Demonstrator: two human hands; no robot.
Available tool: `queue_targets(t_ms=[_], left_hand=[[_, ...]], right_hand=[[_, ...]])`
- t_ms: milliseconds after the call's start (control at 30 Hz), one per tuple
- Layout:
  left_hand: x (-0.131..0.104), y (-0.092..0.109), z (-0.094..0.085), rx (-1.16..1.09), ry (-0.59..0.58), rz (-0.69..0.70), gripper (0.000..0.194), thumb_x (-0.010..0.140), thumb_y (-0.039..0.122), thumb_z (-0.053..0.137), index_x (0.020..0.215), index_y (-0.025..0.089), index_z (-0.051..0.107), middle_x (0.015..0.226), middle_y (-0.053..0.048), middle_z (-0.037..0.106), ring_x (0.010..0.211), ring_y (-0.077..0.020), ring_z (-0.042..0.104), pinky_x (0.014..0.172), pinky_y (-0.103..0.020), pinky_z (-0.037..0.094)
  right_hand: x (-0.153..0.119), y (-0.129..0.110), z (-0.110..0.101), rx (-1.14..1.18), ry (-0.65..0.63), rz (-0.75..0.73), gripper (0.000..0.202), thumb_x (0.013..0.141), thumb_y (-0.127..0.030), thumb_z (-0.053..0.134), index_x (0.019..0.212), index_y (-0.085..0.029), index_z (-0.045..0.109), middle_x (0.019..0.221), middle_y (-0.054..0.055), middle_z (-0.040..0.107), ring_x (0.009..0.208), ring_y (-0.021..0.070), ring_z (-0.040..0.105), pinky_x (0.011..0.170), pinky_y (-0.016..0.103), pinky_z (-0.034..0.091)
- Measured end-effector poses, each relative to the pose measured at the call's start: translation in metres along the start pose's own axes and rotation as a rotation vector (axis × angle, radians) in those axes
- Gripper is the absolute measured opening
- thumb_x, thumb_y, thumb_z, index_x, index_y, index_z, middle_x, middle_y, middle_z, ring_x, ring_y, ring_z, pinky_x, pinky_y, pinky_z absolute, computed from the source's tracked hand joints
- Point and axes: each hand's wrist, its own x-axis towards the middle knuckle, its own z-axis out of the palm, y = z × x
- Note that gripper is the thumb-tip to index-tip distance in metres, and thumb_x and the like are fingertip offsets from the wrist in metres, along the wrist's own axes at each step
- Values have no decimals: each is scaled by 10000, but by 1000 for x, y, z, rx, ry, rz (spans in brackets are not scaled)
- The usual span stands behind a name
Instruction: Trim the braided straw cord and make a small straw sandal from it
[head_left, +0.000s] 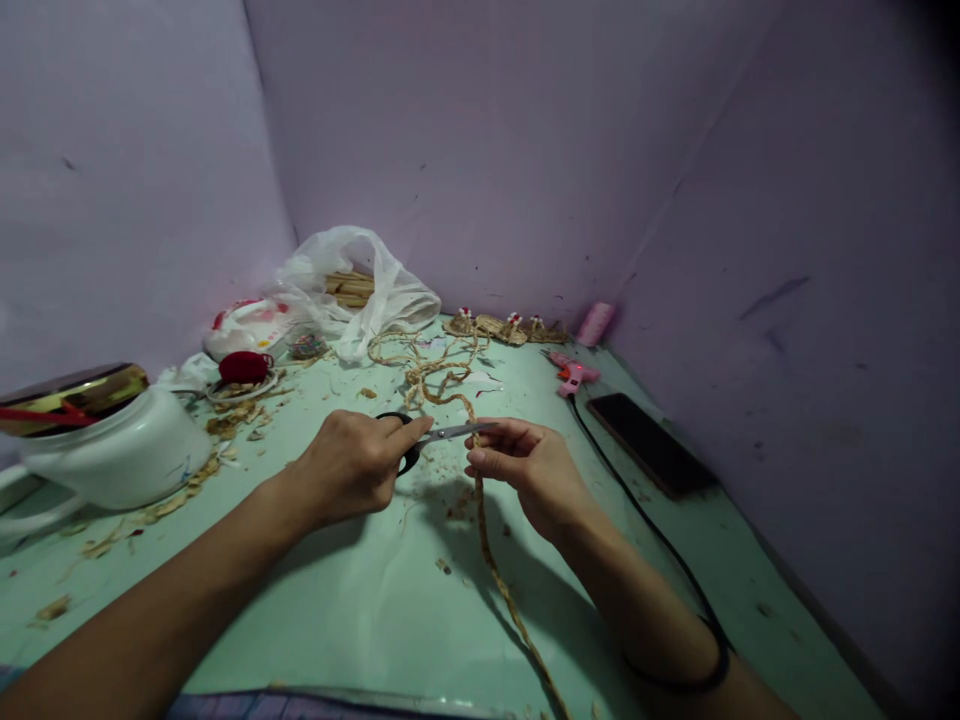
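Note:
My left hand (360, 460) is closed around a pair of scissors (442, 433) with black handles. The blades point right and lie against a braided straw cord (486, 540). Thumb and fingers of my right hand (529, 465) pinch that cord just beside the blade tips. From the pinch the cord runs down toward the table's near edge. Its far part lies in loose loops on the table beyond my hands. Whether the blades are parted is hard to make out.
A white pot (120, 450) stands at the left. Behind are a plastic bag (390, 290) of straw sticks and straw slippers (502, 330). A pink glue gun (574, 375), its black cable (637, 500) and a phone (651, 443) lie right on the green table (337, 610). Straw scraps are scattered about.

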Motion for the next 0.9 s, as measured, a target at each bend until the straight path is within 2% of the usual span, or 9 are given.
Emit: queue_targets(t_ms=[100,200,300,400,500,667,900], left_hand=[[3,0,0,-298,52,-160,424,673,96,453,1065,193,582,742,-12,667,609,-150,599,526,-235,396],[10,3,0,-771,135,-550,304,671,183,547,971,171,597,741,-21,660,610,-144,597,540,-221,417],[17,9,2,-1245,93,-911,368,638,305,635,953,132,551,611,-22,626,476,-128,557,430,-202,363],[20,15,10,-1581,43,-1087,356,628,315,655,908,141,524,635,-29,625,458,-103,546,402,-173,313],[20,16,15,-1717,109,-1181,312,598,233,664,859,148,516,654,-31,628,471,-83,540,411,-155,316],[21,13,13,-1683,277,-1256,377,536,136,668,884,149,522,605,-13,627,455,-69,532,436,-148,349],[21,10,15,-1659,412,-1185,406,519,162,682,886,150,508,547,30,581,453,-84,542,445,-168,367]], right_hand=[[1,1,-1,39,19,32,297,429,-120,773,699,-132,651,580,-21,617,521,99,565,569,283,503],[-1,2,-2,61,-51,80,351,445,-106,761,772,-134,638,602,-17,622,532,97,559,552,275,500],[-4,3,1,57,-181,135,457,470,-86,745,900,-155,606,590,-35,609,506,93,547,523,269,488],[-8,6,4,21,-308,208,498,482,-71,733,949,-160,584,587,-45,600,483,92,549,502,257,473],[-10,11,6,-8,-417,286,475,484,-68,734,926,-157,585,577,-51,594,468,85,536,494,252,472],[-10,14,4,-97,-544,362,337,502,-87,736,801,-136,590,559,-43,590,452,86,543,478,238,459],[-7,15,-1,-142,-590,419,282,507,-86,748,718,-126,566,616,-15,617,505,70,551,518,214,444]])
